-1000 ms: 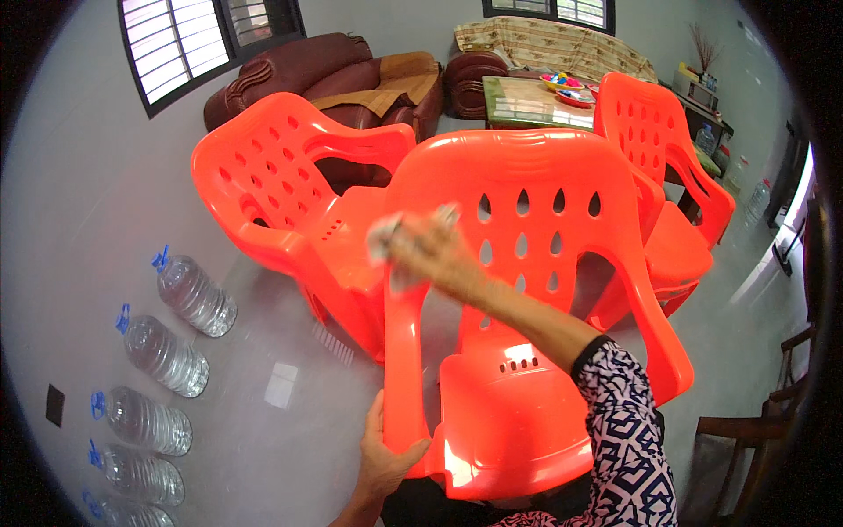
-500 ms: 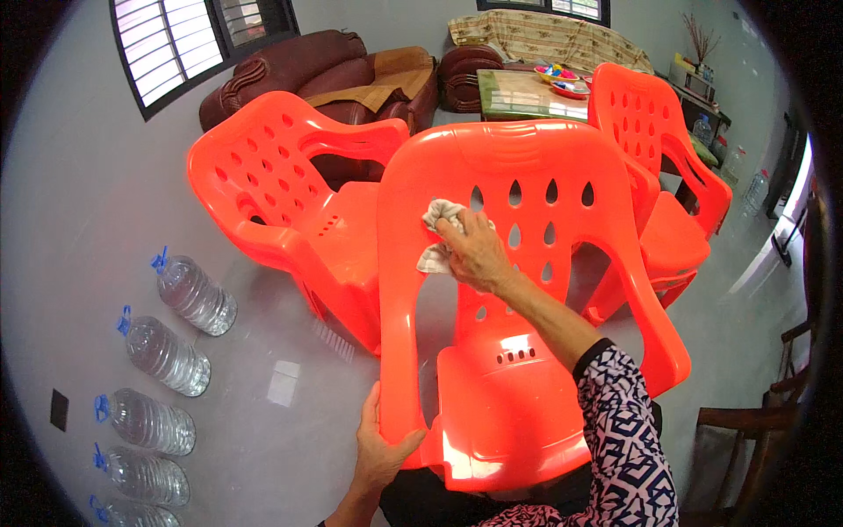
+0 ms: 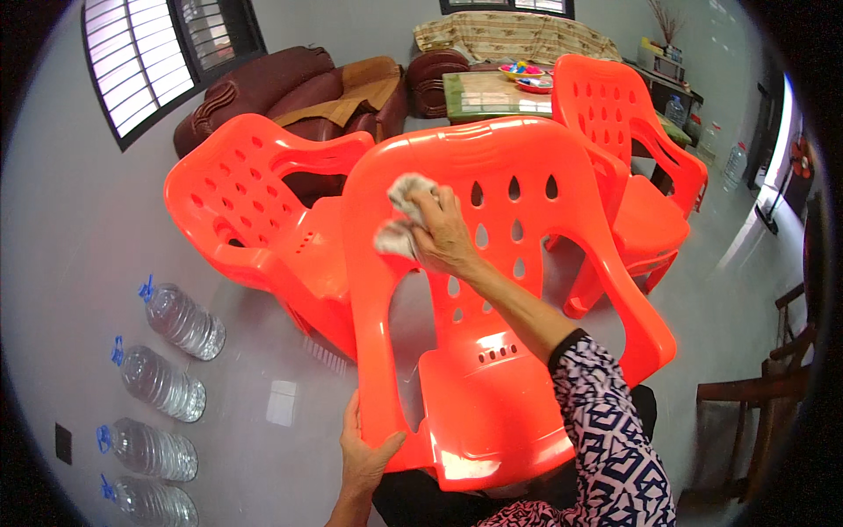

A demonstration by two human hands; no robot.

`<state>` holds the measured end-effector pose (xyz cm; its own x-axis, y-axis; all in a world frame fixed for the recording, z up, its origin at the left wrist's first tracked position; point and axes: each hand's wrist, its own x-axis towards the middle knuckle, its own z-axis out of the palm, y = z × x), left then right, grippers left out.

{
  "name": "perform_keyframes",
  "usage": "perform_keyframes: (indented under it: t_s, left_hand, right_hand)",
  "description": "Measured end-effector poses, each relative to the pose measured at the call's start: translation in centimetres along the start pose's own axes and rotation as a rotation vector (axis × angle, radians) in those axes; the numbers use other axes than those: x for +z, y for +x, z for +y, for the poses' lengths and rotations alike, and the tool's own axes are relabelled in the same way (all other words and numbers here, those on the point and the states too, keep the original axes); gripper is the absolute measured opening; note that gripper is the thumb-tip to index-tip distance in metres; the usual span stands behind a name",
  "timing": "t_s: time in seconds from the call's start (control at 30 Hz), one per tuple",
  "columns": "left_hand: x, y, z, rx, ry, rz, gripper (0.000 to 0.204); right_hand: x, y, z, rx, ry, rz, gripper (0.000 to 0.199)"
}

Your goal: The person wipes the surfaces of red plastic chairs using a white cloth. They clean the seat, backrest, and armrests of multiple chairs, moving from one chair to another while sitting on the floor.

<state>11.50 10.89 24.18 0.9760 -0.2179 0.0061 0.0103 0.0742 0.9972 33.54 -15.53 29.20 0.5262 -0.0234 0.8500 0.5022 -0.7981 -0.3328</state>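
Observation:
A red plastic armchair with teardrop holes in its backrest stands right in front of me, its seat toward me. My right hand is closed round a crumpled whitish cloth and presses it to the upper left part of the backrest, left of the holes. Part of the cloth sticks out past the fingers. Lower down, my left hand grips the front of the chair's left armrest, thumb on the inner side and fingers on the outer side.
Matching red chairs stand behind at left and right. Large clear water bottles line the left wall. Beyond are a brown leather sofa and a low table with bowls. Dark wooden furniture stands at right.
The whole scene has shifted left in the picture as the view turned. My right hand and the cloth sit slightly higher on the backrest. My left hand keeps its grip on the armrest.

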Motion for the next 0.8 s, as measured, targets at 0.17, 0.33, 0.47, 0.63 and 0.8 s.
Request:
perform_keyframes:
  t_s: [0.17,0.33,0.47,0.63,0.8]
  left_hand:
    - [1.1,-0.1,0.4,-0.029,-0.048,0.071,0.088]
    - [0.8,-0.2,0.3,-0.051,-0.062,0.04,0.087]
    - [0.9,-0.2,0.4,-0.043,-0.057,0.051,0.087]
    - [1.1,0.1,0.6,-0.047,-0.07,0.043,0.086]
    - [0.5,-0.4,1.0,-0.074,-0.032,0.08,0.086]
  right_hand:
    - [-0.1,0.5,2.5,-0.22,-0.494,0.08,0.049]
    - [-1.9,-1.3,5.4,-0.168,-0.677,0.157,0.044]
    - [-5.4,-3.8,8.1,-0.012,-0.73,0.068,0.038]
    - [-11.9,-3.7,9.5,0.18,-0.77,0.006,0.038]
    - [-15.8,3.9,10.8,0.027,-0.784,0.183,0.054]
